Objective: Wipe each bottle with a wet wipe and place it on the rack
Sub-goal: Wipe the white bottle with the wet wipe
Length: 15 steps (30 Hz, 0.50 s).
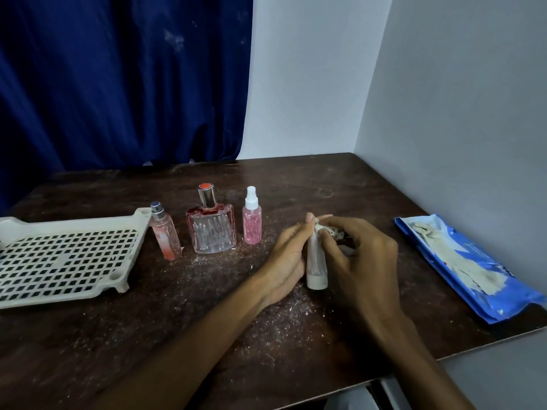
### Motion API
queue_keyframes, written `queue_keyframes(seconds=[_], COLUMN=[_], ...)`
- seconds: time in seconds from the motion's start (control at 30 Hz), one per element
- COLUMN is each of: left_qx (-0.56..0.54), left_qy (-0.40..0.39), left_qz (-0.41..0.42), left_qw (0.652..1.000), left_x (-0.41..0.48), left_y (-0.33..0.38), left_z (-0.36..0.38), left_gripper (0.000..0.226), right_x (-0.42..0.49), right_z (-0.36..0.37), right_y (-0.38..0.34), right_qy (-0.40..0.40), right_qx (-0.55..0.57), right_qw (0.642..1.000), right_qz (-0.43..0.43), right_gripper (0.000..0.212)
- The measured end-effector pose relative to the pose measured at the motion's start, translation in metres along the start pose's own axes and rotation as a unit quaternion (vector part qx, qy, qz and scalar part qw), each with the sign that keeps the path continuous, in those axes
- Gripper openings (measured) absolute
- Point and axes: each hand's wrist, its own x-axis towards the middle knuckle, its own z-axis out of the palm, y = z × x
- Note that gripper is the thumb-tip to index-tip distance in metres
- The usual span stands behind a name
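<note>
Head view: the left hand [288, 255] grips the white bottle [316, 261] at mid-desk [325, 179], while the right hand [364, 255] pinches a crumpled wet wipe [322, 229] against its top. Turning the bottle while drawing the wipe down should clean it all before it goes on the rack [59, 255] on the left.

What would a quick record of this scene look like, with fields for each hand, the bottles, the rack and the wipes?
left hand: holds a small pale bottle, cap end down
right hand: pinches a crumpled wipe against that bottle's upper end
waiting bottles: slim pink bottle, square perfume bottle, pink spray bottle, all standing in a row
rack: white, perforated, at the left, no bottles on it
wipe pack: blue, open, at the right
table: dark, dusted with white specks
</note>
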Motion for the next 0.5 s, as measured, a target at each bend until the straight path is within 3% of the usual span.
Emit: queue_keyframes(seconds=[0.13, 0.5], left_qx=[-0.006, -0.013], left_qy=[-0.007, -0.015], left_qz=[0.001, 0.009], left_qw=[1.0, 1.0], left_x=[-0.002, -0.004], left_y=[0.002, 0.003], left_z=[0.003, 0.006], left_gripper=[0.046, 0.042], right_x=[-0.005, -0.014], right_z=[-0.003, -0.003], right_y=[-0.003, 0.001], right_qy=[-0.034, -0.036], right_qx=[-0.012, -0.058], right_qw=[0.999, 0.995], right_qz=[-0.041, -0.076], right_gripper=[0.024, 0.022])
